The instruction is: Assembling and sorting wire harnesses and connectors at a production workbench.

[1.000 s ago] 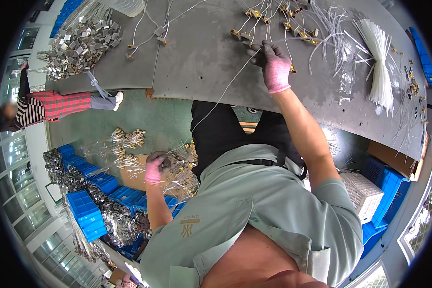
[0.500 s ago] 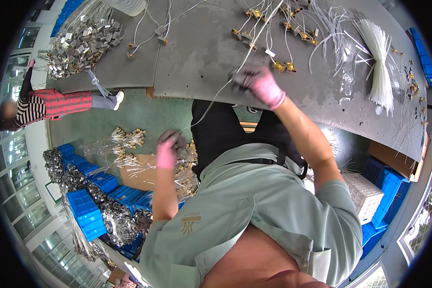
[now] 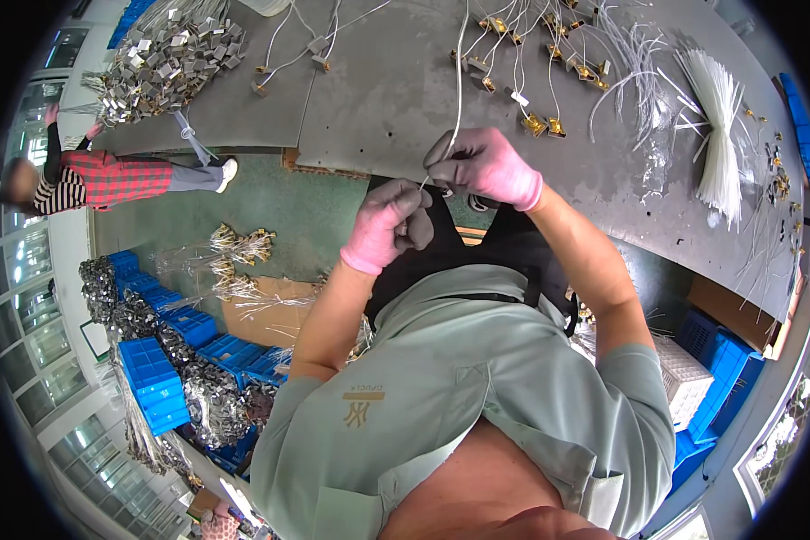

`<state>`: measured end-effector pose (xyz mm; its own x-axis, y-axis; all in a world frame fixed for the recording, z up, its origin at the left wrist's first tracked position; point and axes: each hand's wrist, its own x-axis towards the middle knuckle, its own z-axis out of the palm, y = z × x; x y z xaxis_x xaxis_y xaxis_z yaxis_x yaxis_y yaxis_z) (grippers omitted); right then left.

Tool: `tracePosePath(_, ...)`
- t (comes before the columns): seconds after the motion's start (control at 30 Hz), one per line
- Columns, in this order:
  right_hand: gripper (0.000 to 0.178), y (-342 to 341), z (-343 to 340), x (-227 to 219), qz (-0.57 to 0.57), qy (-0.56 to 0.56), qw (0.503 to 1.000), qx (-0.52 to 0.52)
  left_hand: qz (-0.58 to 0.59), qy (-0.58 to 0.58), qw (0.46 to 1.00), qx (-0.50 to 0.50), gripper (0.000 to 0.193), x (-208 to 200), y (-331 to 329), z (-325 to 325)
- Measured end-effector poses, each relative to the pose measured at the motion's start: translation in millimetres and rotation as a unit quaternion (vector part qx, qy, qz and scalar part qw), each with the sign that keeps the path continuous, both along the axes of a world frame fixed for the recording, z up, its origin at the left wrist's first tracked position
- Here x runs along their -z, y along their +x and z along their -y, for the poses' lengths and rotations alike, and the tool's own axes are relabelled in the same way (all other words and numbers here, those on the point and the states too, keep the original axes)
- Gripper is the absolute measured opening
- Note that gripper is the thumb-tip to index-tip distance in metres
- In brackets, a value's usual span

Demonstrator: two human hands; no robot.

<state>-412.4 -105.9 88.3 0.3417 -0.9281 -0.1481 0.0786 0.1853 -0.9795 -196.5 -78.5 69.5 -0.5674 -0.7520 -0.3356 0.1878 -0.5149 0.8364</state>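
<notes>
Both hands wear pink gloves with grey fingers. Just in front of the bench edge, my left hand (image 3: 390, 225) is closed in a pinch on the thin end of a white wire. Close by, up and to the right, my right hand (image 3: 488, 169) pinches the same white wire (image 3: 461, 72) at the edge of the bench. From there the wire runs away across the grey bench top and out at the far edge of the picture. A short thin piece of it shows between the two hands. The fingers hide its very tip.
On the grey bench (image 3: 378, 99) lie brass-coloured parts on white leads (image 3: 535, 124), a tied bundle of white tubes (image 3: 718, 144) and a pile of metal-ended leads (image 3: 166, 67). Blue crates (image 3: 153, 385) stand at the lower left. A person (image 3: 90, 180) stands at the far left.
My left hand has come up and right, close to my right hand. The long stretch of wire between them has shrunk to a short piece. My right hand is slightly lower.
</notes>
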Motion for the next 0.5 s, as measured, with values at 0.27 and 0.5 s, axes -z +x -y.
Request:
tracePosePath(0.27,0.019,7.3,7.5,-24.0,0.004,-0.012,0.999,0.051,0.017,-0.031,0.998,-0.043,0.038,-3.1,-14.7,27.6)
tracePosePath(0.5,0.038,-48.1,36.8,3.3,-0.279,-0.189,0.927,0.165,0.295,-0.363,0.87,-0.156,0.036,-13.8,-4.4,120.2)
